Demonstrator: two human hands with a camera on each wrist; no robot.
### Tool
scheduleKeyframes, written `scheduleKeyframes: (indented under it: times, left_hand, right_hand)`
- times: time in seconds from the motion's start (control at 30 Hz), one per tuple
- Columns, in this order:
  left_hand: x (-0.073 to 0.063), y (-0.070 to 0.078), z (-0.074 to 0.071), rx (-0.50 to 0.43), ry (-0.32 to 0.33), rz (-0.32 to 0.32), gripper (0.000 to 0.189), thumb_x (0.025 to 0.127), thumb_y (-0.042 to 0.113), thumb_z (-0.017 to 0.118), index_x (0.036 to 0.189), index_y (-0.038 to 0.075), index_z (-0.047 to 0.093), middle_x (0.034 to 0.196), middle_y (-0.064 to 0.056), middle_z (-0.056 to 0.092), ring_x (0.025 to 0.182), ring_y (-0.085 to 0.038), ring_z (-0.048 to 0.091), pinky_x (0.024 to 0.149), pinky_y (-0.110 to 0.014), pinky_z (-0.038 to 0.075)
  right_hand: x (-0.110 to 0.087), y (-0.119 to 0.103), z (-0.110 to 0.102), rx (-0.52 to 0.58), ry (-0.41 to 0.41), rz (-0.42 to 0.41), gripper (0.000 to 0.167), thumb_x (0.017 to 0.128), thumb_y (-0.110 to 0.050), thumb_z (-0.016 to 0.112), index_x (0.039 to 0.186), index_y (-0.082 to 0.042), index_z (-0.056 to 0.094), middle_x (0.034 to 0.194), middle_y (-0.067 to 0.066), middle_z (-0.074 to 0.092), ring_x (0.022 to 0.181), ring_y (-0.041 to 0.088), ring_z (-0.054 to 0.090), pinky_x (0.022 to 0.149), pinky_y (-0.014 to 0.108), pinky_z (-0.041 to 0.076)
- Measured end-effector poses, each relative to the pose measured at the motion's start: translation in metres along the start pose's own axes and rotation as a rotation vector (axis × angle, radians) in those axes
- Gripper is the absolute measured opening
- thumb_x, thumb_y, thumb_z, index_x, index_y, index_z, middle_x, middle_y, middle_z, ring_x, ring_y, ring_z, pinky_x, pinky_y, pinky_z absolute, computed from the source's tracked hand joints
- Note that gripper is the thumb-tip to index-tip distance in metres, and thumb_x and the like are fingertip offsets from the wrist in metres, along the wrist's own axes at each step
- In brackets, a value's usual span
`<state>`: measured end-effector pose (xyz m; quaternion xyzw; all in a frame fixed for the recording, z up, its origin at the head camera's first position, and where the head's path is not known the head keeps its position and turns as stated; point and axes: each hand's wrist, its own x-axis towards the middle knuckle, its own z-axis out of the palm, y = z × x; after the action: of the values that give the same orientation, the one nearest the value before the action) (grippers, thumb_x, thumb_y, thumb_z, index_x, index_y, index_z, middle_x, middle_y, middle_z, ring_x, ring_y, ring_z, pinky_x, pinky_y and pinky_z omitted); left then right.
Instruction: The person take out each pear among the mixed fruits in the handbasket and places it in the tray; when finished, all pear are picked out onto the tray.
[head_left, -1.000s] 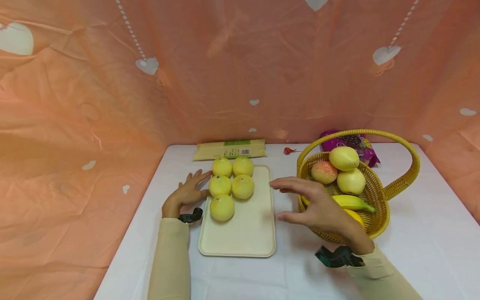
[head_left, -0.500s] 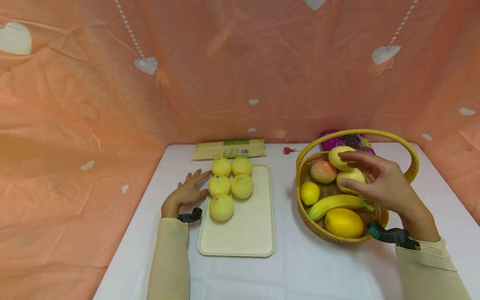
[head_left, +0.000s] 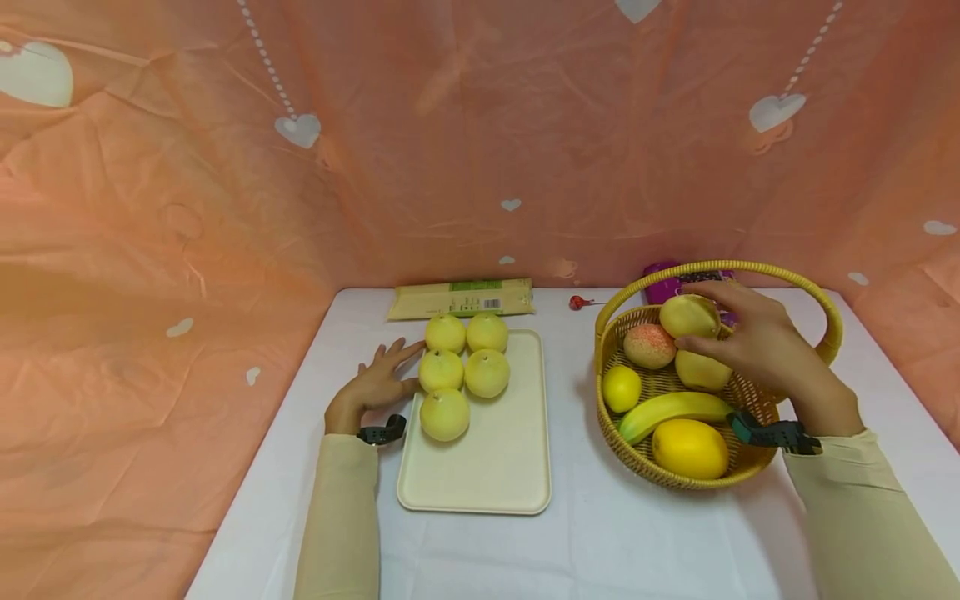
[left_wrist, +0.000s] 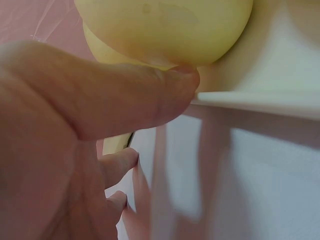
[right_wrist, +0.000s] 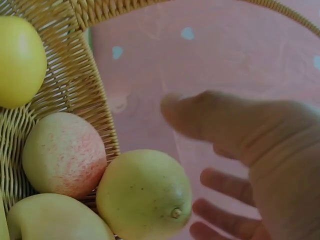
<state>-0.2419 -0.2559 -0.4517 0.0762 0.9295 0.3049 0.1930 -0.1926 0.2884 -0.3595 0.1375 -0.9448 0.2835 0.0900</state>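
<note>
In the head view my left hand (head_left: 378, 383) lies at the left edge of a cream tray (head_left: 510, 475) holding several round pale yellow fruits (head_left: 445, 414). Its fingers are spread; in the left wrist view the thumb (left_wrist: 130, 95) lies at a fruit's underside, by the tray rim. My right hand (head_left: 765, 342) reaches over a wicker basket (head_left: 611, 437), fingers and thumb spread about a pale yellow fruit with a small stem (head_left: 688, 317). The right wrist view shows a gap between thumb (right_wrist: 200, 115) and that fruit (right_wrist: 142, 192). A similar fruit (head_left: 701, 371) sits beneath it.
Also in the basket are a blushed peach (head_left: 649, 346), a lemon (head_left: 622, 388), a banana (head_left: 667, 408) and a larger yellow fruit (head_left: 690, 448). The basket's handle (head_left: 727, 267) arches overhead. Behind lie a beige packet (head_left: 465, 298), a red lollipop (head_left: 577, 302) and a purple bag (head_left: 662, 290).
My right hand has swung right from beside the tray to over the basket, then forward around the top pale yellow fruit. The left hand has stayed at the tray.
</note>
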Motion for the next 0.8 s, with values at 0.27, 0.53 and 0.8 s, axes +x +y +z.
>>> scheduleKeyframes:
  times: [0.27, 0.53, 0.8]
  left_hand:
    - [0.001, 0.0, -0.001, 0.004, -0.007, -0.006, 0.079, 0.104, 0.032, 0.066, 0.175, 0.022, 0.032, 0.184, -0.022, 0.004, 0.168, -0.052, -0.013, 0.126, -0.081, -0.013]
    - [0.001, 0.0, -0.001, -0.006, -0.007, -0.018, 0.079, 0.104, 0.031, 0.066, 0.175, 0.023, 0.032, 0.185, -0.021, 0.003, 0.169, -0.051, -0.013, 0.127, -0.079, -0.014]
    - [-0.001, 0.0, -0.001, -0.009, -0.011, -0.015, 0.08, 0.103, 0.03, 0.067, 0.174, 0.022, 0.033, 0.184, -0.022, 0.003, 0.168, -0.052, -0.013, 0.126, -0.08, -0.014]
  right_hand:
    - [0.016, 0.014, 0.009, -0.023, -0.083, 0.04, 0.071, 0.089, -0.023, 0.093, 0.149, -0.002, 0.061, 0.145, 0.03, 0.062, 0.122, 0.053, 0.059, 0.102, 0.073, 0.049]
    - [0.018, 0.025, 0.021, -0.053, -0.085, -0.032, 0.074, 0.088, -0.01, 0.09, 0.152, 0.005, 0.055, 0.149, 0.036, 0.058, 0.134, 0.059, 0.054, 0.108, 0.076, 0.044]
    - [0.006, 0.014, 0.023, -0.005, 0.016, -0.007, 0.077, 0.086, -0.011, 0.092, 0.152, 0.001, 0.055, 0.143, 0.033, 0.061, 0.118, 0.054, 0.063, 0.097, 0.072, 0.052]
